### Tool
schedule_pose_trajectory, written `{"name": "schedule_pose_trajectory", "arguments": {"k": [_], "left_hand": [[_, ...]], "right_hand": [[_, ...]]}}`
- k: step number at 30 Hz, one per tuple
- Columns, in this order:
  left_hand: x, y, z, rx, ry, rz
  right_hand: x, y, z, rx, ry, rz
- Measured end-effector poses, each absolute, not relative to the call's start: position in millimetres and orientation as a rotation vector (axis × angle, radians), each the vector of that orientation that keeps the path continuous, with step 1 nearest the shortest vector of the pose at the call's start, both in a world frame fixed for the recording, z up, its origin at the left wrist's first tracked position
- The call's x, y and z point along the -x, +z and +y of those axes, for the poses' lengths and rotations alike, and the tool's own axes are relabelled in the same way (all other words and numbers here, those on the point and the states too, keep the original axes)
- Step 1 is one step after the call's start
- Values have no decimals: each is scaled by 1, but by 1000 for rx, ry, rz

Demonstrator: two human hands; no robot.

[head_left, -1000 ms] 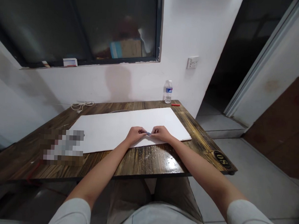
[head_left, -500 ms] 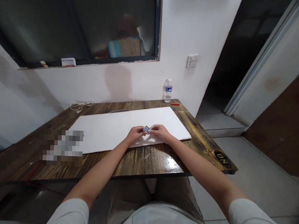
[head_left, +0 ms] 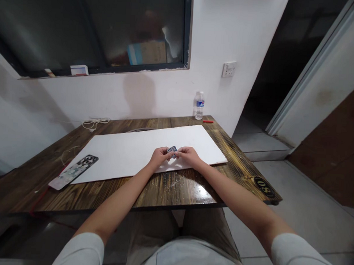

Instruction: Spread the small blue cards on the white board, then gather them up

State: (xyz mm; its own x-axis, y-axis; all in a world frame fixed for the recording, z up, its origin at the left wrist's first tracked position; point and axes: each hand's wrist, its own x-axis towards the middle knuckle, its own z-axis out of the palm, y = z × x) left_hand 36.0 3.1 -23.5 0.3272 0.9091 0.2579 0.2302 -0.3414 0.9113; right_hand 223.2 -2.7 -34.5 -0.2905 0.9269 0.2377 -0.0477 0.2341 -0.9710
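My left hand [head_left: 160,157] and my right hand [head_left: 189,156] meet over the near edge of a large white board [head_left: 129,150] on a dark wooden table [head_left: 168,187]. Both pinch a small blue-and-white folded piece [head_left: 172,150] between their fingertips, just above the board. The fingers of both hands are curled closed on it. What the piece is stays too small to tell.
A phone in a patterned case [head_left: 73,171] lies at the board's left corner. At the table's back stand a water bottle [head_left: 199,105] and a red pen [head_left: 208,121]; a white cord [head_left: 93,123] lies back left. An open doorway is to the right.
The small blue-and-white piece was turned up between my fingertips, then tilted flatter. Both hands stayed in place over the board.
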Motion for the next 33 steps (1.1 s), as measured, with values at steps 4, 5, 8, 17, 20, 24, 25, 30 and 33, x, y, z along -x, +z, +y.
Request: {"name": "schedule_pose_trajectory", "arguments": {"k": [4, 5, 8, 17, 20, 24, 25, 30, 33], "left_hand": [[-38, -26, 4, -1752, 1072, 1096], [-38, -27, 5, -1743, 1081, 1117], [-39, -29, 6, -1717, 1084, 1159], [-40, -24, 1, -1640, 1073, 1040], [-41, -23, 0, -1622, 1069, 1038], [-41, -24, -1, -1602, 1075, 1043], [-41, -24, -1, -1595, 1082, 1049], [-42, -26, 1, -1555, 1108, 1080], [-42, -29, 3, -1532, 1107, 1097]], "right_hand": [[-221, -37, -2, 893, 1202, -1498], [-221, -38, -1, 902, 1192, -1490], [-220, -39, -1, 921, 1179, -1473], [-222, -40, 3, 902, 1211, -1391], [-221, -41, 3, 895, 1225, -1377], [-221, -43, 4, 893, 1225, -1379], [-221, -43, 4, 894, 1219, -1377], [-223, -46, 9, 905, 1115, -1381], [-224, -47, 9, 973, 967, -1427]]}}
